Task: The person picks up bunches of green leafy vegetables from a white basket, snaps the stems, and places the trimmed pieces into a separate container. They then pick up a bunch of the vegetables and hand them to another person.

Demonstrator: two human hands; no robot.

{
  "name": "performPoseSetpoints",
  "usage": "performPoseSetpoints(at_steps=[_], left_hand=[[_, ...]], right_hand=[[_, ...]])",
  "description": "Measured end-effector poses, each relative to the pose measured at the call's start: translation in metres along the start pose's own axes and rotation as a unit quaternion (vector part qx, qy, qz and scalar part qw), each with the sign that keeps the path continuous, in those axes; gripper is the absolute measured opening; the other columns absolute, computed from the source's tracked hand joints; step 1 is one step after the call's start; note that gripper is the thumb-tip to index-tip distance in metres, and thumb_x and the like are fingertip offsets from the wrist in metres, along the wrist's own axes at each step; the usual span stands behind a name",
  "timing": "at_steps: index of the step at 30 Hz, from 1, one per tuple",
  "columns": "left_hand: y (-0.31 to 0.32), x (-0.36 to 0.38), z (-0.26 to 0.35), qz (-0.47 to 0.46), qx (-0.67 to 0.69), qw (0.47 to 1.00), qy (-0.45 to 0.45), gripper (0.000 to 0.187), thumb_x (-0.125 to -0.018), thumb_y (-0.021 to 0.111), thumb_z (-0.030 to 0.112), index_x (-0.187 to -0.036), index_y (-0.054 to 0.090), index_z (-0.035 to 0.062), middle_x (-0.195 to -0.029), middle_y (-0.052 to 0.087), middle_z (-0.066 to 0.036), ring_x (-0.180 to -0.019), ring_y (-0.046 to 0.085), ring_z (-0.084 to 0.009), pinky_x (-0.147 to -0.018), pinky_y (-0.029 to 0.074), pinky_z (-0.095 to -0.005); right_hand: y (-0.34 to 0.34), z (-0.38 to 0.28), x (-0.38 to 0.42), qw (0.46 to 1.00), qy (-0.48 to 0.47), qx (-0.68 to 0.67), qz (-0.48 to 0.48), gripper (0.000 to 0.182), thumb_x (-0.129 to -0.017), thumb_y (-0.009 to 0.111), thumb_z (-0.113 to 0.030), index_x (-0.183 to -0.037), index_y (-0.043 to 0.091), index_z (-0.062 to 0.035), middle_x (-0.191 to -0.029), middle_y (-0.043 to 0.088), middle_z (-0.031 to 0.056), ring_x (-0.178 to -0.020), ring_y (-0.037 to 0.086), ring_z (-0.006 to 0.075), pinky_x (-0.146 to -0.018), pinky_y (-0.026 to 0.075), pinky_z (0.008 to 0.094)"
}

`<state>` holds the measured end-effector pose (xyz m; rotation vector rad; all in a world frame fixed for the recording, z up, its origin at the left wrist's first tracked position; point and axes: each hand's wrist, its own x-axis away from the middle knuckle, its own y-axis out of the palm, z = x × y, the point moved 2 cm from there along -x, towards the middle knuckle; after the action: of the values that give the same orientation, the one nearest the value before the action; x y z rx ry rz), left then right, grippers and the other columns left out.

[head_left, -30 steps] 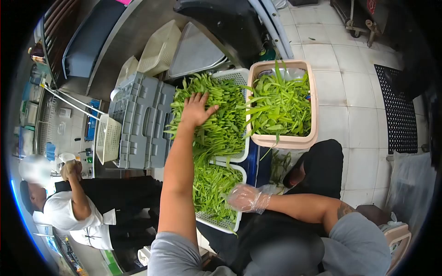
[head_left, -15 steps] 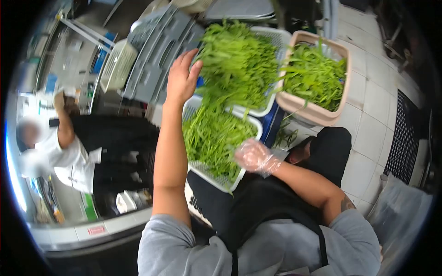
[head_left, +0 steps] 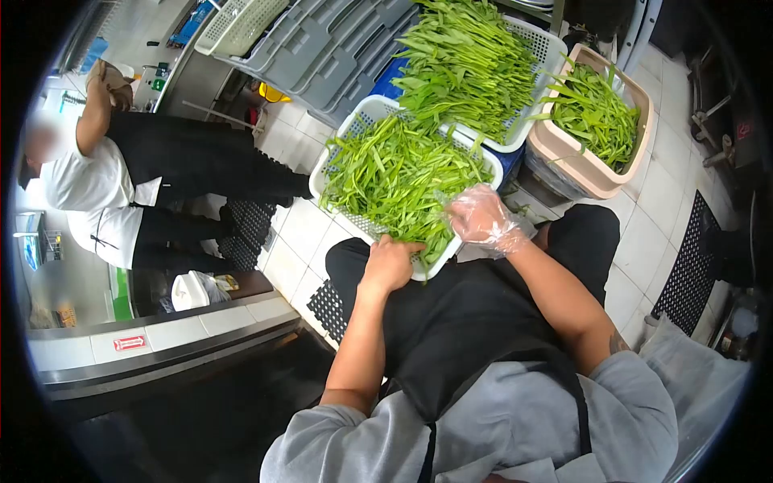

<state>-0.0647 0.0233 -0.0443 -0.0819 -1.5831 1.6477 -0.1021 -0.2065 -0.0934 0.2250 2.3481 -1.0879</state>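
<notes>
Loose water spinach (head_left: 394, 173) fills a white plastic basket (head_left: 326, 183) in front of my lap. My bare left hand (head_left: 391, 262) is at the basket's near rim, its fingers curled in against the leaves; what they grip is hidden. On the right side of the same basket, my right hand (head_left: 481, 217) wears a clear plastic glove. Its fingers are closed on some of the stems. Just beyond, a second white basket (head_left: 549, 52) holds more water spinach (head_left: 463, 68), laid with the stems roughly aligned.
A beige tub (head_left: 592, 179) with more greens stands at the right. Grey crates (head_left: 322, 52) are stacked at the far left. Two people in white shirts (head_left: 88, 173) stand to the left. A black perforated mat (head_left: 684, 270) lies on the tiled floor.
My left hand has come back from the far basket's left side to the near basket's rim. My right hand stays at the near basket's right side. The camera view has shifted.
</notes>
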Motion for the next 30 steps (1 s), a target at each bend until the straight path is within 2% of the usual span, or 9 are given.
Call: performPoseSetpoints(at_steps=[2, 5, 9, 12, 15, 20, 24, 27, 30], left_hand=[[0.004, -0.006, -0.012, -0.041, -0.024, 0.999, 0.021, 0.05, -0.086, 0.052, 0.008, -0.125, 0.075, 0.0285, -0.112, 0.074, -0.014, -0.115, 0.058, -0.0348, -0.102, 0.042, -0.0479], [-0.006, -0.011, -0.004, -0.056, -0.102, 0.992, 0.037, 0.043, -0.087, 0.054, 0.013, -0.119, 0.077, 0.0285, -0.111, 0.074, -0.012, -0.116, 0.058, -0.0348, -0.101, 0.042, -0.0483], [0.0, -0.036, -0.005, -0.1, -0.118, 0.987, 0.046, 0.028, -0.091, 0.057, 0.023, -0.108, 0.079, 0.0178, -0.107, 0.074, -0.013, -0.116, 0.059, -0.0363, -0.102, 0.041, -0.05], [-0.008, -0.055, -0.017, 0.088, 0.009, 0.994, 0.058, 0.022, -0.093, 0.059, 0.024, -0.096, 0.074, 0.0079, -0.095, 0.073, -0.021, -0.094, 0.067, -0.0424, -0.085, 0.051, -0.0535], [-0.034, -0.082, -0.009, 0.303, 0.133, 0.943, 0.024, 0.019, -0.093, 0.06, 0.021, -0.093, 0.07, 0.0039, -0.086, 0.071, -0.024, -0.081, 0.068, -0.0458, -0.076, 0.054, -0.0546], [-0.012, -0.139, -0.017, 0.183, 0.095, 0.978, -0.023, 0.023, -0.09, 0.064, 0.024, -0.1, 0.069, 0.0038, -0.111, 0.071, -0.022, -0.106, 0.066, -0.0416, -0.096, 0.051, -0.0494], [-0.005, -0.14, -0.033, 0.119, 0.138, 0.983, -0.018, 0.031, -0.091, 0.063, 0.026, -0.114, 0.065, 0.0057, -0.119, 0.066, -0.022, -0.118, 0.059, -0.0399, -0.106, 0.045, -0.0501], [0.003, -0.141, -0.045, 0.187, 0.228, 0.954, -0.061, 0.034, -0.091, 0.064, 0.029, -0.117, 0.063, 0.006, -0.122, 0.065, -0.021, -0.118, 0.059, -0.0412, -0.105, 0.046, -0.0497], [0.003, -0.141, -0.05, 0.121, 0.189, 0.974, -0.04, 0.029, -0.091, 0.063, 0.025, -0.11, 0.065, 0.0044, -0.113, 0.068, -0.02, -0.118, 0.059, -0.0412, -0.101, 0.047, -0.0498]], right_hand=[[-0.004, -0.006, -0.003, 0.999, 0.028, 0.001, -0.046, 0.015, -0.076, 0.07, -0.023, -0.08, 0.071, -0.0088, -0.076, 0.068, 0.0109, -0.077, 0.066, 0.0336, -0.075, 0.05, 0.047], [-0.007, -0.008, -0.006, 0.993, 0.06, 0.017, -0.101, 0.02, -0.078, 0.068, -0.027, -0.083, 0.073, -0.0085, -0.08, 0.069, 0.0139, -0.082, 0.066, 0.0369, -0.079, 0.05, 0.0486], [-0.009, -0.012, -0.007, 0.991, 0.08, 0.023, -0.108, 0.021, -0.078, 0.068, -0.027, -0.084, 0.072, -0.0071, -0.081, 0.07, 0.0152, -0.084, 0.066, 0.0377, -0.083, 0.05, 0.048], [-0.01, -0.013, -0.008, 0.992, 0.073, 0.017, -0.105, 0.022, -0.077, 0.068, -0.027, -0.086, 0.072, -0.0069, -0.082, 0.07, 0.0154, -0.085, 0.066, 0.0376, -0.084, 0.05, 0.0482], [-0.009, -0.015, -0.007, 0.989, 0.081, 0.033, -0.122, 0.023, -0.076, 0.068, -0.027, -0.087, 0.073, -0.0074, -0.083, 0.07, 0.0155, -0.087, 0.066, 0.0373, -0.084, 0.049, 0.0486], [-0.01, -0.021, -0.006, 0.985, 0.101, 0.056, -0.13, 0.023, -0.077, 0.068, -0.028, -0.089, 0.073, -0.0089, -0.084, 0.07, 0.0153, -0.091, 0.066, 0.0368, -0.086, 0.049, 0.0489], [-0.019, -0.022, -0.009, 0.989, 0.116, -0.055, -0.075, 0.029, -0.083, 0.07, -0.034, -0.094, 0.075, -0.0072, -0.094, 0.073, 0.0153, -0.091, 0.068, 0.0378, -0.082, 0.053, 0.0466], [-0.013, -0.016, -0.013, 0.962, 0.205, -0.164, -0.073, 0.032, -0.085, 0.073, -0.034, -0.098, 0.076, -0.0048, -0.099, 0.074, 0.0169, -0.095, 0.07, 0.035, -0.086, 0.054, 0.0423], [-0.011, -0.013, -0.012, 0.943, 0.24, -0.22, -0.075, 0.035, -0.087, 0.076, -0.033, -0.103, 0.075, -0.0017, -0.103, 0.074, 0.0151, -0.095, 0.07, 0.0287, -0.089, 0.054, 0.0375]])
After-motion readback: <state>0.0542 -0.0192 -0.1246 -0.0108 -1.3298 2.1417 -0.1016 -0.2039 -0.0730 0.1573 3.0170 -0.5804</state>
